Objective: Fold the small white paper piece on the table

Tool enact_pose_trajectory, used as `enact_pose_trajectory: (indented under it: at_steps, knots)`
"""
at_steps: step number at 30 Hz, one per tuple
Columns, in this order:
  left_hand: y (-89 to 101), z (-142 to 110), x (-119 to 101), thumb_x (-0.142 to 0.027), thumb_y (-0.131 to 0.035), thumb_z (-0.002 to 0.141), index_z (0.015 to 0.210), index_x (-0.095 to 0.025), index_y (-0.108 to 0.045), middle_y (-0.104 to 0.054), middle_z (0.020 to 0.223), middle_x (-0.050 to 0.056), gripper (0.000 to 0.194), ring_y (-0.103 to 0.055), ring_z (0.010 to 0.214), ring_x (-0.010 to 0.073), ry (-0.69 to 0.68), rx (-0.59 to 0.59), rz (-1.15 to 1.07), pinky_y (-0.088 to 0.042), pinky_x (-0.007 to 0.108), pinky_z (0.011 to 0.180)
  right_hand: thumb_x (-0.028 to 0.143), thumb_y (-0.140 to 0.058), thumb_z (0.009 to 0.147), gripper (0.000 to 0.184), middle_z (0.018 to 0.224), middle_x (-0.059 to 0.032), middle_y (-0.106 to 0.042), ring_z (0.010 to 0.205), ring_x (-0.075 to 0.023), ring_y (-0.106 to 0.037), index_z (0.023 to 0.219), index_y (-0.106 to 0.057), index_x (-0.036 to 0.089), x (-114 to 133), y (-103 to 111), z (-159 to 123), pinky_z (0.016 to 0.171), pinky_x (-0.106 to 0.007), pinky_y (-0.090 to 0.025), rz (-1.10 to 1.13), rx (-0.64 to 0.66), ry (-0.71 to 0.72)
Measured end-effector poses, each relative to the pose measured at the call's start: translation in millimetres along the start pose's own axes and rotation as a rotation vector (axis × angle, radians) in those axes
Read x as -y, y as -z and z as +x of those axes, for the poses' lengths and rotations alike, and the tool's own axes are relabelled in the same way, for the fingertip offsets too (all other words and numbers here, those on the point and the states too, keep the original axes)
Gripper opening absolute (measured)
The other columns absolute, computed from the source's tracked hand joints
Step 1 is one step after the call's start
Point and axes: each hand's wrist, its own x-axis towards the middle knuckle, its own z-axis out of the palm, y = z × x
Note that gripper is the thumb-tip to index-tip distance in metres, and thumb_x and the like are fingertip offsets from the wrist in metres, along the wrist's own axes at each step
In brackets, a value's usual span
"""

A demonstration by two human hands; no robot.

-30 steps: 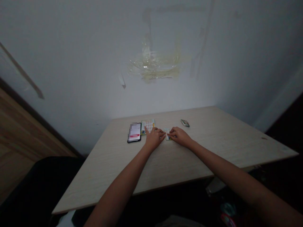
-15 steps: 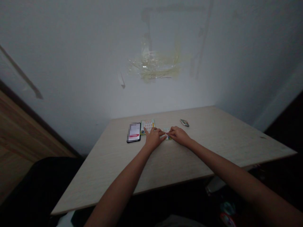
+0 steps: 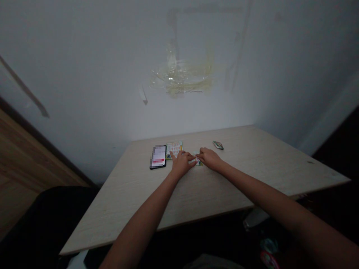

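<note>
A small printed card or paper piece (image 3: pixel 199 163), white with green, yellow and blue, lies on the table between my two hands. My left hand (image 3: pixel 181 162) holds its left side with thumb and forefinger, the other fingers bent over the table. From the right, my right hand (image 3: pixel 211 158) pinches at the piece's upper part, its fingertips close to the left ones and covering some of it. Just beyond my left hand lies a larger printed sheet (image 3: pixel 174 147) with rows of small pictures, partly hidden by the fingers.
A phone (image 3: pixel 159 157) with a lit, partly blurred screen lies left of the sheet. Toward the back right is a small crumpled colourful packet or paper (image 3: pixel 218 145). The pale wooden table (image 3: pixel 134 194) meets a wall (image 3: pixel 112 74) bearing old tape (image 3: pixel 187 80).
My right fingers have shifted slightly on the small piece, closer over its upper part. My left hand stays nearly still, and the view has moved a little.
</note>
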Motion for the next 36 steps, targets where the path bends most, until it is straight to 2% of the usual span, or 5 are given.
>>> enact_pose_trajectory:
  at_steps: [12,25,28,31,36]
  knots:
    - [-0.2,2,0,-0.05,-0.062,0.089,0.109,-0.04,-0.075,-0.072,0.118,0.0,0.025,-0.047,0.127,0.0319,0.024,0.006,-0.04,0.006,0.08,0.108,0.046,-0.047,0.1,0.035,0.11,-0.0088,-0.057,0.103,-0.0223,-0.052,0.123,-0.07,0.035,-4,5,1,0.084,-0.031,-0.039,0.005,-0.008,-0.146]
    - [1.6,0,0,-0.051,-0.06,0.091,0.112,-0.04,-0.073,-0.071,0.119,0.001,0.027,-0.046,0.126,0.0316,0.034,0.011,-0.033,0.005,0.082,0.106,0.033,-0.057,0.096,0.032,0.113,-0.0123,-0.059,0.108,-0.0249,-0.053,0.124,-0.07,0.025,-11,-9,7,0.092,-0.036,-0.042,0.127,-0.119,-0.19]
    - [1.5,0,0,-0.051,-0.06,0.091,0.112,-0.04,-0.074,-0.071,0.118,0.001,0.027,-0.046,0.126,0.0321,0.037,0.004,-0.034,0.006,0.082,0.105,0.028,-0.058,0.095,0.026,0.112,-0.0091,-0.064,0.105,-0.0205,-0.057,0.115,-0.074,0.023,-17,-13,7,0.093,-0.032,-0.044,0.251,-0.192,-0.13]
    - [1.9,0,0,-0.052,-0.06,0.091,0.111,-0.041,-0.074,-0.072,0.118,0.001,0.027,-0.046,0.126,0.0324,0.037,0.008,-0.03,0.005,0.082,0.105,0.029,-0.061,0.093,0.02,0.106,-0.0067,-0.069,0.102,-0.019,-0.059,0.101,-0.078,0.022,-18,-14,7,0.093,-0.031,-0.043,0.288,-0.155,-0.057]
    - [2.0,0,-1,-0.052,-0.059,0.091,0.11,-0.04,-0.074,-0.072,0.118,0.001,0.027,-0.047,0.127,0.0322,0.044,0.011,-0.003,0.003,0.082,0.107,0.034,-0.063,0.092,0.021,0.101,-0.0059,-0.071,0.1,-0.019,-0.061,0.097,-0.079,0.022,-12,-13,8,0.09,-0.029,-0.043,0.257,-0.116,-0.118]
